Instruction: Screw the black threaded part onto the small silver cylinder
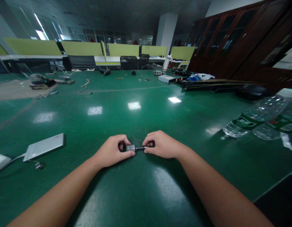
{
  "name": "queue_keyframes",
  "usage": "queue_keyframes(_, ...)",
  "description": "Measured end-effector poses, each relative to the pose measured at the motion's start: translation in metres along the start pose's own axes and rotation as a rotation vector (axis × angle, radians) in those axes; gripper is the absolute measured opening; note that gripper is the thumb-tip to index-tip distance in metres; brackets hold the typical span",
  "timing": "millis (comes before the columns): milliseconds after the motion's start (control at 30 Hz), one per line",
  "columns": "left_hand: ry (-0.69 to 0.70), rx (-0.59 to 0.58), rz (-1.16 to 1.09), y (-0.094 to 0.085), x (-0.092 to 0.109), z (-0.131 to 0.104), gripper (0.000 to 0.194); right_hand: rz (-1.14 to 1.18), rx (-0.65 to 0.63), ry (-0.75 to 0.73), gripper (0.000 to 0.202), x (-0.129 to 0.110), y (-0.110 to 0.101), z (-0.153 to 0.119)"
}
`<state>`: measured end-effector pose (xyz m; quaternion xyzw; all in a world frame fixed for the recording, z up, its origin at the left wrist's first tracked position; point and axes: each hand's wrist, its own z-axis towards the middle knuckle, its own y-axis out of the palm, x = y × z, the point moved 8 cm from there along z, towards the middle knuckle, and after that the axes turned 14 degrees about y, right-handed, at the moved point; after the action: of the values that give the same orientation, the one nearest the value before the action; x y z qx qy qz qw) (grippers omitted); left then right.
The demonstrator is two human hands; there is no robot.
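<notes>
A small metal cylinder [130, 148] with a thin dark shaft [139, 148] lies level between my hands, low in the middle of the head view. My left hand [114, 150] pinches the cylinder end between thumb and fingers. On the other side, my right hand [161, 145] has its thumb and fingers closed on the far end of the shaft. The two hands are a short way apart, over the green tabletop [134, 126]. The shaft's right tip is partly hidden by my right fingers.
At the left lies a silver flat box [44, 147] with a cable. Two clear bottles [252, 116] are at the right. Farther back are a tan cord [84, 87], a grey box [165, 78], long dark strips [207, 85] and several small parts.
</notes>
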<state>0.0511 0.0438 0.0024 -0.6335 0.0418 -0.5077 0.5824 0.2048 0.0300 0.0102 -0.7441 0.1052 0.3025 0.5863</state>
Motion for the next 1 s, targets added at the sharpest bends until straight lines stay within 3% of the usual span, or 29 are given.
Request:
queue_keyframes(267,0.000,0.006,0.003,0.000,0.002,0.001,0.030,0.028,-0.058,0.244,0.016,0.041,-0.021,-0.004)
queue_keyframes(733,0.009,0.013,-0.004,0.000,0.000,0.001,0.029,0.060,-0.059,0.062,0.017,0.015,-0.005,0.000)
queue_keyframes(867,0.018,0.011,-0.007,0.001,0.001,0.001,0.027,0.147,-0.079,0.018,0.027,0.003,0.003,0.000)
queue_keyframes(1000,0.061,0.033,0.028,-0.001,0.003,0.000,0.023,0.225,-0.004,-0.006,0.029,-0.005,0.010,0.005)
